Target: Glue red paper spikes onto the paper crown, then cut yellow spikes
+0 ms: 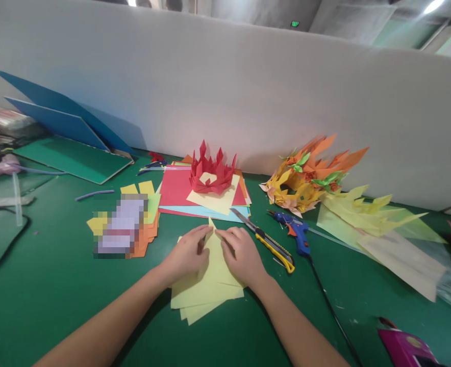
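Note:
A small stack of pale yellow paper sheets (210, 288) lies on the green table (57, 285) in front of me. My left hand (187, 253) and my right hand (243, 253) both press on the top sheet, fingertips pinching a pointed fold at its far end. Both hands are closed on the paper, side by side and almost touching.
A yellow utility knife (267, 241) and a blue glue gun (296, 232) with its black cord lie right of my hands. Behind are a red paper crown (210, 173) on coloured sheets, an orange-yellow paper wreath (305, 178), and folded yellow pieces (367, 214). Paper squares (145, 209) sit at left.

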`<action>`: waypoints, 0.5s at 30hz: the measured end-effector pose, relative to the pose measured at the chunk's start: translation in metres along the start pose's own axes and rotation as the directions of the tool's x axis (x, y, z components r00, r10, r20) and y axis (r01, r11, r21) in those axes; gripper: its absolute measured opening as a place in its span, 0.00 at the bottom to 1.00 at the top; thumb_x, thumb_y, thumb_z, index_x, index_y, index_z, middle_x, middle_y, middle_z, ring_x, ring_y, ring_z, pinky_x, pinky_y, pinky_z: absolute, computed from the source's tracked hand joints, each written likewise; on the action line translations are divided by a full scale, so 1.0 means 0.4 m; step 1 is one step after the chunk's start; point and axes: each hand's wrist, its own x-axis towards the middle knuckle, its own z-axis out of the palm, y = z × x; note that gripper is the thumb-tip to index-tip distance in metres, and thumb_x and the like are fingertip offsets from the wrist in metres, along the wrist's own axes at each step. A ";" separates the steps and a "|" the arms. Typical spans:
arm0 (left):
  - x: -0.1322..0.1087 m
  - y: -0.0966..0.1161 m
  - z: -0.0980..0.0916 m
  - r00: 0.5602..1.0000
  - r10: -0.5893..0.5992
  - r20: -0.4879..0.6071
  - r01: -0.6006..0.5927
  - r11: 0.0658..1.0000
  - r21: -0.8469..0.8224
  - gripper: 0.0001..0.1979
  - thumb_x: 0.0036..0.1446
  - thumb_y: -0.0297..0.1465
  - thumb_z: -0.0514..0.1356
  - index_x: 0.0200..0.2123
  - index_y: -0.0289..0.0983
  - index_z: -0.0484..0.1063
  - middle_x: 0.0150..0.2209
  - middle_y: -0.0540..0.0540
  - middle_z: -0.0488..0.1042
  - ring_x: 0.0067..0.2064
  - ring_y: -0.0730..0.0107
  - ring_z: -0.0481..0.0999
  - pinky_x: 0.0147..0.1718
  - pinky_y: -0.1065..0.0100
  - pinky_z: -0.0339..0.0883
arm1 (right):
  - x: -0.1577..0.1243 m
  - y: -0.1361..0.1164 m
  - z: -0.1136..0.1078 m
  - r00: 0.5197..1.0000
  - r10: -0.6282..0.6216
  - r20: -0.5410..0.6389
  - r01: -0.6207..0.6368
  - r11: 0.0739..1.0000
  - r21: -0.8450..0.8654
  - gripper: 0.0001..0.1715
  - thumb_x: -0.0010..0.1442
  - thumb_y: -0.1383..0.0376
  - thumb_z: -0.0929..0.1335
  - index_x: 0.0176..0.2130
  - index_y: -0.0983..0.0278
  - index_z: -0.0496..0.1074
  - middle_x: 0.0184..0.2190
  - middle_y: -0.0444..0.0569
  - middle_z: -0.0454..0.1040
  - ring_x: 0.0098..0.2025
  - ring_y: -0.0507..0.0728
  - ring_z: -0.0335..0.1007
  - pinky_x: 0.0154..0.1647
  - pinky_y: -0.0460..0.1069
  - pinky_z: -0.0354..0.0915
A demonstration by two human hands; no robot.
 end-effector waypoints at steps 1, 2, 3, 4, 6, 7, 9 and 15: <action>-0.001 -0.001 0.001 1.000 0.004 -0.002 -0.004 1.000 0.001 0.25 0.49 0.22 0.53 0.52 0.37 0.66 0.57 0.38 0.67 0.26 0.75 0.71 0.31 0.66 0.71 | 0.000 0.000 0.000 1.000 -0.001 0.007 0.001 1.000 -0.006 0.19 0.61 0.71 0.60 0.48 0.65 0.72 0.33 0.51 0.70 0.36 0.58 0.62 0.37 0.52 0.60; -0.002 -0.001 0.002 1.000 0.012 -0.008 -0.012 1.000 0.002 0.24 0.49 0.22 0.53 0.52 0.37 0.66 0.58 0.37 0.65 0.26 0.75 0.71 0.32 0.65 0.72 | 0.000 -0.001 0.000 1.000 -0.003 0.015 0.004 1.000 -0.013 0.19 0.61 0.71 0.60 0.48 0.64 0.72 0.33 0.51 0.69 0.35 0.58 0.62 0.36 0.52 0.60; -0.003 -0.001 0.002 1.000 0.022 -0.018 -0.022 1.000 0.002 0.23 0.50 0.22 0.53 0.51 0.37 0.66 0.59 0.36 0.63 0.25 0.76 0.70 0.32 0.65 0.72 | 0.001 -0.001 -0.001 1.000 -0.005 0.022 0.006 1.000 -0.018 0.19 0.61 0.71 0.60 0.48 0.63 0.72 0.32 0.51 0.68 0.35 0.58 0.61 0.35 0.51 0.60; -0.004 -0.001 0.002 0.999 0.031 -0.032 -0.031 1.000 -0.002 0.22 0.50 0.22 0.53 0.50 0.37 0.66 0.60 0.36 0.61 0.24 0.77 0.70 0.31 0.64 0.72 | 0.001 -0.002 -0.002 1.000 -0.008 0.028 0.009 1.000 -0.022 0.19 0.61 0.71 0.60 0.48 0.63 0.73 0.32 0.50 0.68 0.35 0.58 0.61 0.35 0.51 0.59; -0.007 0.002 -0.001 0.997 0.043 -0.068 -0.045 0.999 -0.026 0.18 0.50 0.22 0.53 0.45 0.37 0.67 0.57 0.37 0.62 0.23 0.79 0.70 0.30 0.65 0.71 | 0.002 -0.005 -0.003 0.999 -0.015 0.037 0.016 0.999 -0.033 0.19 0.61 0.71 0.60 0.47 0.62 0.74 0.31 0.50 0.66 0.34 0.57 0.60 0.34 0.51 0.58; -0.008 0.004 -0.003 0.996 0.045 -0.079 -0.049 0.998 -0.040 0.15 0.51 0.22 0.53 0.42 0.37 0.67 0.54 0.38 0.64 0.23 0.79 0.70 0.29 0.66 0.71 | 0.002 -0.005 -0.004 0.999 -0.021 0.042 0.023 0.999 -0.041 0.19 0.61 0.72 0.60 0.47 0.61 0.74 0.31 0.49 0.66 0.34 0.57 0.60 0.34 0.50 0.58; -0.011 0.009 -0.011 0.996 0.046 -0.070 -0.050 0.998 -0.049 0.08 0.52 0.24 0.53 0.36 0.37 0.67 0.45 0.43 0.67 0.23 0.79 0.70 0.28 0.67 0.70 | 0.001 -0.007 -0.005 0.998 -0.032 0.052 0.035 0.998 -0.059 0.20 0.61 0.73 0.60 0.46 0.60 0.75 0.30 0.49 0.64 0.33 0.57 0.59 0.34 0.50 0.58; -0.008 0.017 -0.042 0.998 -0.020 0.059 0.013 0.993 0.119 0.03 0.50 0.28 0.60 0.30 0.37 0.69 0.31 0.49 0.70 0.29 0.69 0.71 0.31 0.66 0.67 | -0.002 -0.006 -0.003 0.997 -0.047 0.065 0.054 0.993 -0.103 0.21 0.61 0.73 0.59 0.46 0.60 0.75 0.30 0.49 0.64 0.33 0.57 0.58 0.34 0.50 0.57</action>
